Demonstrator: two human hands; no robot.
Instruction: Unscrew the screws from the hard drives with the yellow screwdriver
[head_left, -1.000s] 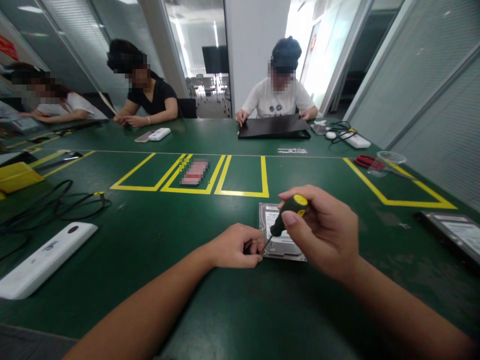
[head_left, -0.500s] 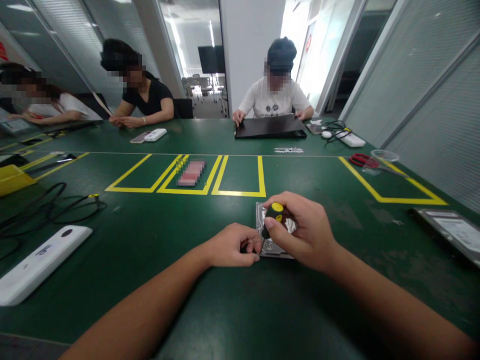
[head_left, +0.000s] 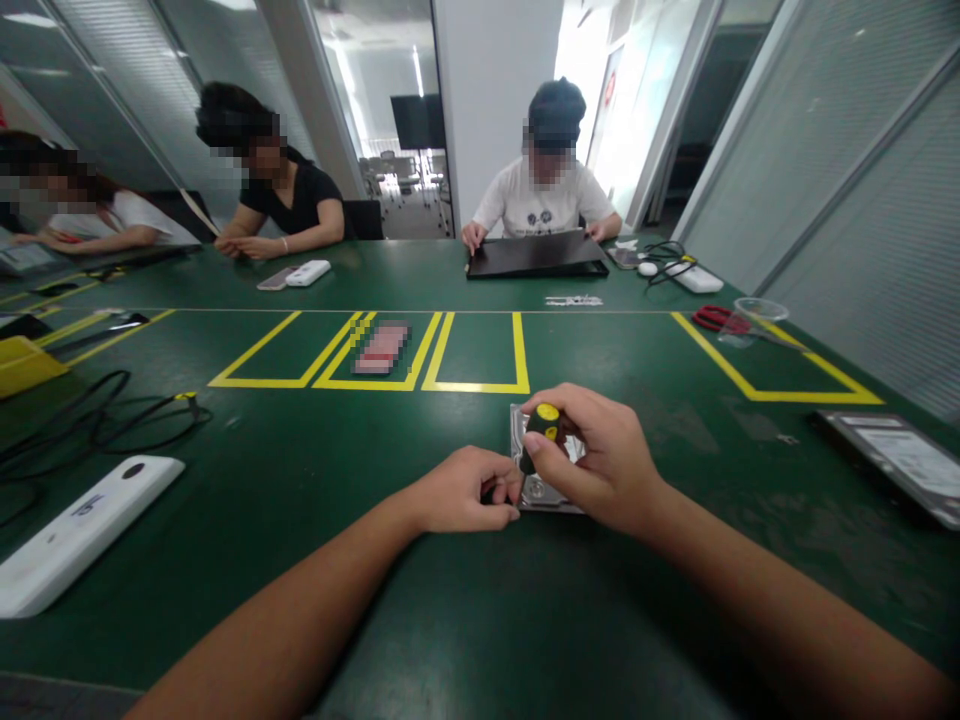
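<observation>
A silver hard drive (head_left: 537, 490) lies flat on the green table, partly covered by my hands. My right hand (head_left: 607, 455) is wrapped round a short, stubby screwdriver (head_left: 546, 422) with a black and yellow handle. It is held nearly upright over the drive's left side, with its shaft pointing down near the lower left corner; the tip is hard to see. My left hand (head_left: 472, 490) is closed at that same corner, fingers curled against the drive's left edge. Something dark shows between its fingers, too small to name.
A larger drive-like device (head_left: 892, 460) lies at right. Yellow tape (head_left: 480, 387) marks the table; red-handled scissors (head_left: 720, 318) and a clear plastic cup (head_left: 757, 315) are beyond. A white power bank (head_left: 90, 530) and black cables (head_left: 105, 420) lie left. Across sits a person (head_left: 544, 200) with a black panel (head_left: 536, 256).
My hands, the screwdriver and the hard drive stay almost in place. The view has shifted slightly, and the black panel held by the person opposite is tilted up a little more.
</observation>
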